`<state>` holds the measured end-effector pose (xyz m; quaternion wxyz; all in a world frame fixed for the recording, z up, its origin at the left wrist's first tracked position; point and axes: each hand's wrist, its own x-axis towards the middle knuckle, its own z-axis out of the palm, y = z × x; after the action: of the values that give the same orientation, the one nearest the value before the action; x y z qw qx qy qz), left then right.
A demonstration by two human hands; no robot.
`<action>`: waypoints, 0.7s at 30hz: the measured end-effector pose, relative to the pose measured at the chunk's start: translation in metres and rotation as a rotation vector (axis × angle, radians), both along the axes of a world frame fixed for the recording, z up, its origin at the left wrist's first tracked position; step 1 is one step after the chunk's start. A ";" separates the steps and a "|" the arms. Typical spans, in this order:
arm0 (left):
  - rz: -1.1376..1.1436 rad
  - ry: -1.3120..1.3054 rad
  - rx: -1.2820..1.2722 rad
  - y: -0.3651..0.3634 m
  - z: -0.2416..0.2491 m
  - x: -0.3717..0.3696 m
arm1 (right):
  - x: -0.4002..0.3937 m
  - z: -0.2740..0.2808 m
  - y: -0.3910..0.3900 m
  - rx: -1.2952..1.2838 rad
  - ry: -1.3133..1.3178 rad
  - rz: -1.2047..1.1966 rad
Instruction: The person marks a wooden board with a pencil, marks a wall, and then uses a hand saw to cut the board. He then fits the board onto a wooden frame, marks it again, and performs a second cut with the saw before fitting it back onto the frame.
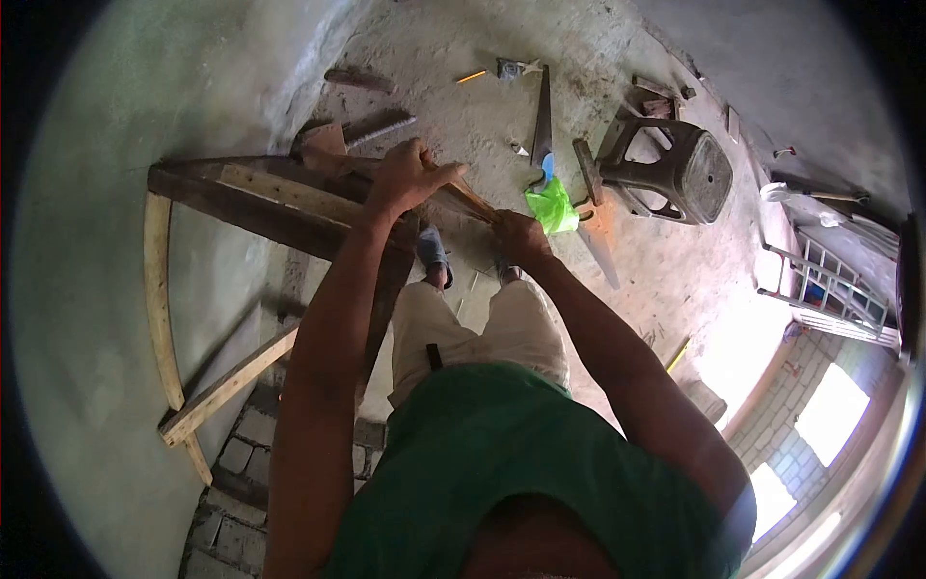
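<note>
My left hand (pixel 410 179) is closed, its fingers bent around or over a wooden piece near the corner of a wooden frame (pixel 260 207). To its right, my right hand (pixel 519 236) is closed on the lower end of a narrow wooden strip (pixel 470 200), which slants up toward my left hand. The frame's dark beam runs from the wall at the left to just below my left hand. What lies directly under my left fingers is hidden.
A dark plastic stool (pixel 709 179) lies tipped at the right. On the floor are a handsaw (pixel 543 121), a green bag (pixel 553 206), another saw (pixel 598 253), a pencil (pixel 471 76) and a tape measure (pixel 507 68). A wooden brace (pixel 231 386) leans at the lower left.
</note>
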<state>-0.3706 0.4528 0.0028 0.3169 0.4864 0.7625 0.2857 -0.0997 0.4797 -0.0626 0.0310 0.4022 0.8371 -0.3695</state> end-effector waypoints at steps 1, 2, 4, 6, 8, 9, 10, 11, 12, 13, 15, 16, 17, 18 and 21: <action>-0.016 -0.052 -0.016 0.001 -0.001 0.002 | 0.005 -0.002 0.000 0.012 0.019 0.017; -0.018 -0.052 -0.018 0.002 -0.002 0.004 | 0.009 -0.004 -0.001 0.011 0.020 0.015; -0.057 -0.067 -0.072 0.006 0.000 0.007 | 0.015 -0.008 -0.001 0.068 0.074 -0.005; -0.061 -0.093 -0.094 0.008 0.001 0.010 | 0.023 -0.012 0.006 0.077 0.088 0.028; -0.066 -0.122 -0.117 0.010 -0.001 0.014 | 0.033 -0.013 0.010 0.085 0.098 0.059; -0.083 -0.120 -0.131 0.012 -0.001 0.016 | 0.036 -0.012 0.012 0.065 0.047 0.054; -0.100 -0.119 -0.147 0.013 0.000 0.018 | 0.039 -0.011 0.013 0.044 -0.004 0.050; -0.101 -0.119 -0.151 0.016 0.000 0.019 | 0.042 -0.009 0.015 0.073 -0.006 0.070; -0.083 -0.134 -0.132 0.020 -0.003 0.019 | 0.041 -0.001 0.017 0.072 -0.005 0.069; -0.066 -0.152 -0.113 0.023 -0.004 0.021 | 0.039 0.011 0.018 0.073 0.062 0.046; -0.054 -0.124 -0.101 0.029 -0.003 0.022 | 0.039 0.015 0.015 0.078 0.124 0.011; -0.034 -0.093 -0.085 0.032 0.003 0.019 | 0.035 0.006 0.015 0.081 0.193 -0.021; -0.021 -0.086 -0.127 0.035 0.009 0.014 | 0.031 -0.002 0.015 0.085 0.263 -0.049; -0.023 -0.084 -0.127 0.033 0.009 0.009 | 0.023 0.000 0.013 0.086 0.264 -0.051; 0.041 0.036 -0.094 0.028 0.006 -0.010 | -0.002 0.011 0.008 0.128 0.251 -0.045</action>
<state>-0.3803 0.4812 0.0087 0.3199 0.4600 0.7905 0.2472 -0.1018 0.4879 -0.0516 -0.1081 0.3725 0.8471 -0.3633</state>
